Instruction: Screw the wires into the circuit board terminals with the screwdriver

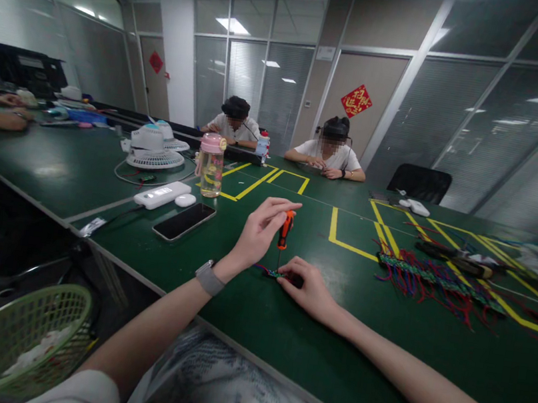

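My left hand (259,230), with a grey watch on the wrist, is closed on an orange and black screwdriver (285,232). The screwdriver stands upright, its thin shaft reaching down to a small green circuit board (273,273) on the table. Colored wires run from the board's left side. My right hand (309,290) pinches the right end of the board against the table, its fingers curled. Whether the screwdriver's tip sits in a screw is too small to make out.
Left of my hands on the green table (234,301) lie a phone (185,221), a power strip (163,194), a bottle (210,169) and white fans (156,147). Wired boards (439,279) lie at right. Two people sit opposite. A green basket (21,333) stands below left.
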The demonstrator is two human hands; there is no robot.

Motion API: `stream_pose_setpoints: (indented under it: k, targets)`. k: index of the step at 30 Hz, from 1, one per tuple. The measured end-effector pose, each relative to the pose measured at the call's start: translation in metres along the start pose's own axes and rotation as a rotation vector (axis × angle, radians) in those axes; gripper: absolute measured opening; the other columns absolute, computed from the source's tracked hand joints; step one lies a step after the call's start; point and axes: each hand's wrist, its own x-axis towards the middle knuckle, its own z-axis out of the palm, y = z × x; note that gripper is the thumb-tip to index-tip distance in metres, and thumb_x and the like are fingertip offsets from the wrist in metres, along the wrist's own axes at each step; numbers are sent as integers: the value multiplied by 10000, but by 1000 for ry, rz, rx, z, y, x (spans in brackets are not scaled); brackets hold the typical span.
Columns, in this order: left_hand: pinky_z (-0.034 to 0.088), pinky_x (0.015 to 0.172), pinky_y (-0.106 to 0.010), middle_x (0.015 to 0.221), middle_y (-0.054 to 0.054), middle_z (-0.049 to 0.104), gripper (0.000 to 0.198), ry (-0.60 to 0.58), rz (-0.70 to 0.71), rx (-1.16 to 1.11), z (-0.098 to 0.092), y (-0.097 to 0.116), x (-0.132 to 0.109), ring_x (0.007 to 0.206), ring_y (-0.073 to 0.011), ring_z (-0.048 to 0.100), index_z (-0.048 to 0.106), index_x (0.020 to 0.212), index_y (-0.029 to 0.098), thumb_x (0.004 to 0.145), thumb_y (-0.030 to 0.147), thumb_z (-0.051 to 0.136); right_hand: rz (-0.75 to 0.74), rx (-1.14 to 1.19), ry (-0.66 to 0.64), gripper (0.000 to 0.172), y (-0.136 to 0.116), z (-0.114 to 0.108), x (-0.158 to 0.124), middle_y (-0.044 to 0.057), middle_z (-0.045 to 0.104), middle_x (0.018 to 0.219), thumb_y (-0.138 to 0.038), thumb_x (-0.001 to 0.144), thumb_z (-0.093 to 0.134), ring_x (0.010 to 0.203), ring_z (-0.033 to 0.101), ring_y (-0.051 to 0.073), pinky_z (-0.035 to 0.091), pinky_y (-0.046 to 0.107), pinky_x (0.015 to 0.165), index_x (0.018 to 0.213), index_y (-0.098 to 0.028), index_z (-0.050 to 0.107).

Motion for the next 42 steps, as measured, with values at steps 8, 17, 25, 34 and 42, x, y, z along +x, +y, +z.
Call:
stream_pose_setpoints:
  k: [8,17,25,34,42]
  targets:
    - [510,819,-256,1101,-68,537,206,70,27,120,-6,-6,2,1025,-173,562,712,970,217,782,286,663,-12,-17,-8,101,1,0,0,40,574,810,-173,813,596,698,553,142,462,271,650,883,-152,666]
    - [526,755,-277,979,-62,616,321,-43,-101,-21,-5,-2,4,833,-144,616,657,1087,180,783,284,658,-13,-14,-9,101,1,0,0,37,577,810,-170,815,591,702,562,142,468,274,657,882,-157,665]
    - [535,828,-343,1117,-88,607,361,-130,-145,-218,-6,-3,5,960,-187,622,583,1226,199,892,300,490,-13,-19,-7,106,1,0,0,38,579,815,-168,816,592,700,562,140,472,270,655,889,-159,668]
    - [513,847,-291,1172,-78,571,313,-89,-137,-103,-9,-7,7,1019,-180,586,644,1140,215,850,303,567,-29,-29,0,106,1,0,0,35,574,804,-172,814,595,698,562,139,465,268,649,888,-154,668]
    - [536,742,-285,949,-49,634,342,-17,-153,-57,-8,-7,7,807,-142,618,645,1090,178,772,300,671,-20,-17,2,104,-1,-1,0,41,583,811,-183,817,597,691,558,138,468,270,641,888,-157,669]
